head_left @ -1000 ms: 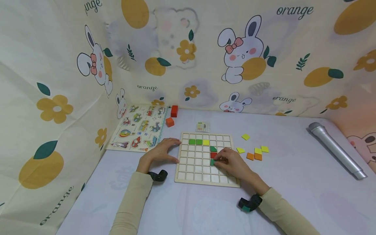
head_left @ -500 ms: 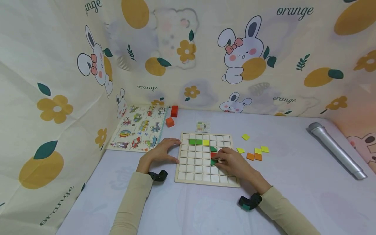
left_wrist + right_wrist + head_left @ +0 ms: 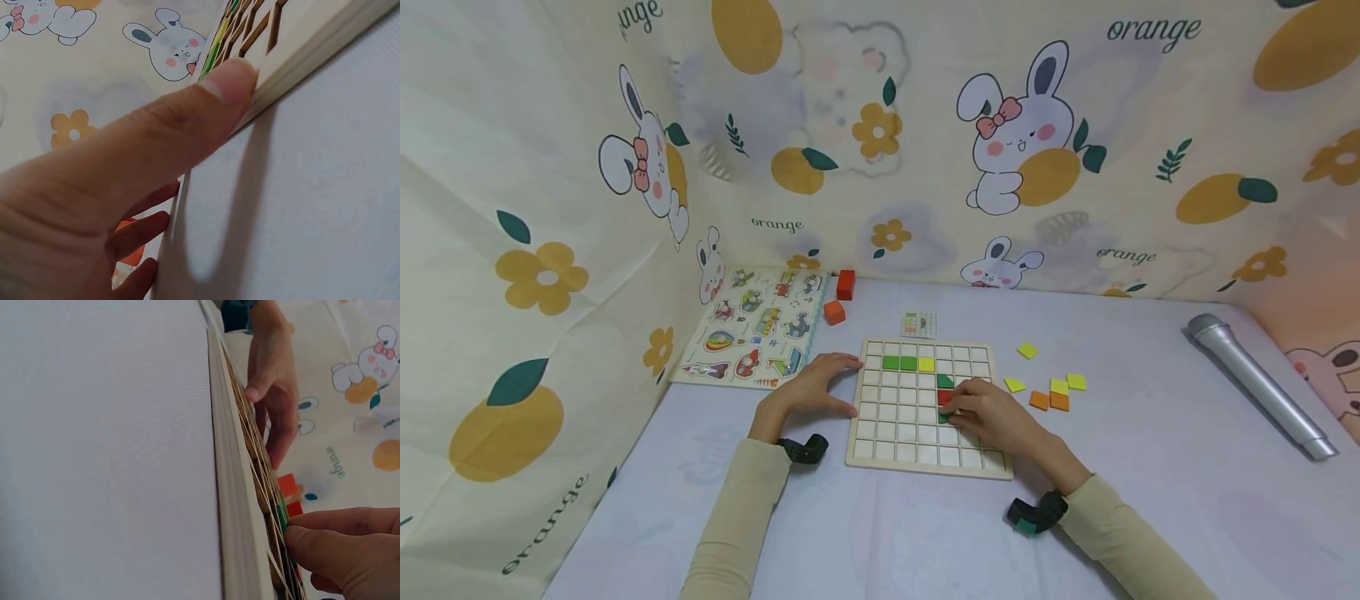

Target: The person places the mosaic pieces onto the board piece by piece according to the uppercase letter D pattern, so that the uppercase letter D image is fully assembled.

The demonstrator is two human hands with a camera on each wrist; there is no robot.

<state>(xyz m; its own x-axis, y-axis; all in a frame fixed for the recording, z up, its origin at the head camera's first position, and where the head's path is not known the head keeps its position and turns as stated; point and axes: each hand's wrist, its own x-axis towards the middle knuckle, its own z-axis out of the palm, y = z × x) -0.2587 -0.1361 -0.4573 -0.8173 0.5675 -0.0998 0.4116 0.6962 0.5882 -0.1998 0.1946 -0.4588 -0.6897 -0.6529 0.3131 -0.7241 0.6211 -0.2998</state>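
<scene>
A pale wooden grid board [image 3: 887, 429] lies on the table, with square cells. My left hand [image 3: 808, 387] rests at its left edge; in the left wrist view the extended thumb [image 3: 219, 94] touches the frame. At the right of the board's middle, my right hand [image 3: 1000, 417] pinches a green tile [image 3: 943, 419] between thumb and fingers, low over a cell and partly hidden by them. Directly above it sits a red tile [image 3: 944, 397], then a green tile with a rounded corner [image 3: 945, 381]. Two green tiles [image 3: 899, 362] and a yellow tile [image 3: 927, 364] fill cells in an upper row.
Right of the board lie several loose yellow tiles [image 3: 1077, 382] and orange tiles [image 3: 1039, 400]. A small pattern card [image 3: 918, 323] is behind the board. Farther out are a picture puzzle board [image 3: 752, 333], red blocks [image 3: 846, 285] and a silver microphone [image 3: 1262, 383].
The right fingers have shifted slightly around the green tile, which shows less now beneath them. The left hand and the board have stayed in place.
</scene>
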